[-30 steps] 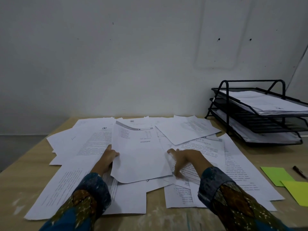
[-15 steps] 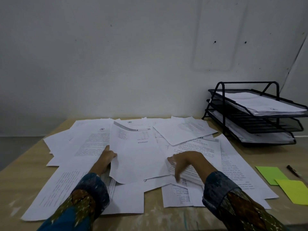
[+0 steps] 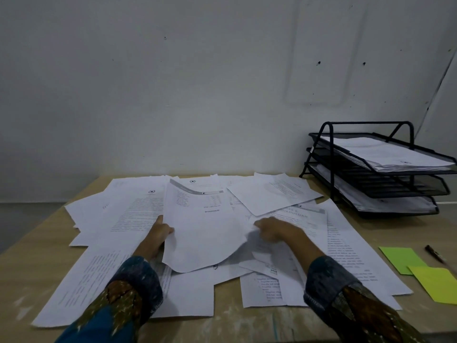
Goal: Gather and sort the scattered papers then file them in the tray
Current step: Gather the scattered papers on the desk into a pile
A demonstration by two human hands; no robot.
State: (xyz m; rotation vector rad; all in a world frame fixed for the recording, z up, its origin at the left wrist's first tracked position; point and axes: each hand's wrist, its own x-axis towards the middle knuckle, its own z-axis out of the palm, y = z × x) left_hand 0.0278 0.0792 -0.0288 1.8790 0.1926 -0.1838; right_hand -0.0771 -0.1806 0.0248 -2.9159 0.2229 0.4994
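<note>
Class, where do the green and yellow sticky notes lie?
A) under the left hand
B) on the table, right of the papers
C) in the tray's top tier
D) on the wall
B: the green sticky note and yellow sticky note lie on the table right of the scattered papers.

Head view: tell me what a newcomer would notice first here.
White papers sprawl overlapping across most of the wooden table. At their middle, the left hand and right hand grip opposite edges of one curling sheet. A black three-tier tray holding papers stands at the far right, with green and yellow sticky notes nearer on that side.
</note>
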